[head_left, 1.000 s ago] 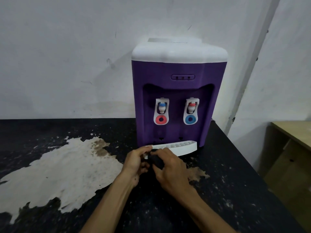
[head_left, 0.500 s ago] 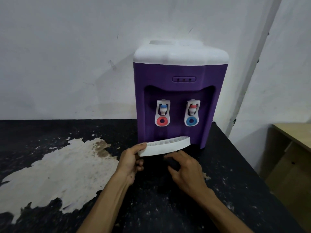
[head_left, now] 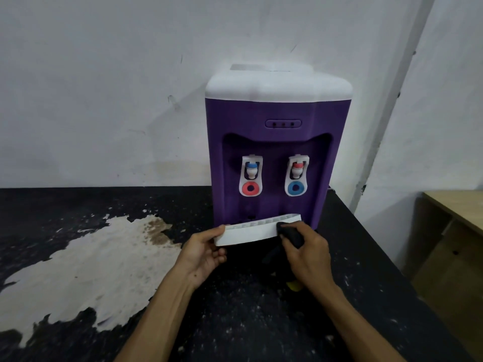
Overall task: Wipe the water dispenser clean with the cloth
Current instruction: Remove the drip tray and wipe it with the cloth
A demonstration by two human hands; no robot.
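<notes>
A purple water dispenser point(head_left: 277, 121) with a white top stands at the back of a black counter, two white taps on its front. Its white drip tray point(head_left: 248, 232) is off the machine, tilted, held just in front of the base. My left hand point(head_left: 203, 253) grips the tray's left end. My right hand point(head_left: 307, 253) holds a dark cloth point(head_left: 290, 235) pressed against the tray's right end. Part of the cloth hangs down under that hand, with a yellow bit point(head_left: 294, 286) showing below.
The black counter point(head_left: 235, 322) has a large patch of worn white surface point(head_left: 86, 267) on its left. A white wall rises behind. A wooden desk point(head_left: 454, 212) stands lower at the right, past the counter's edge.
The tray came off the dispenser's base and was lifted by my left hand. My right hand moved from the counter up to the tray's right end with the cloth.
</notes>
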